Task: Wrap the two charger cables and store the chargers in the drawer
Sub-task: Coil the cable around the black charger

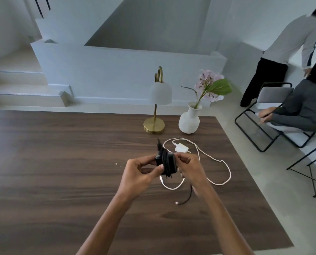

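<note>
Left hand [140, 173]: gripped the black charger [169, 163].
Right hand [190, 168]: pinched its wrapped black cable [185, 198].
White charger [181, 148]: just beyond the right hand, on the tabletop [61, 162].

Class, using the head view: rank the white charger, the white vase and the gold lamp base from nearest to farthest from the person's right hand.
1. White charger: on the table just beyond the right hand.
2. White vase: farther back, slightly right.
3. Gold lamp base: back and to the left; its distance is close to the vase's, so ranks 2 and 3 are tentative.
</note>
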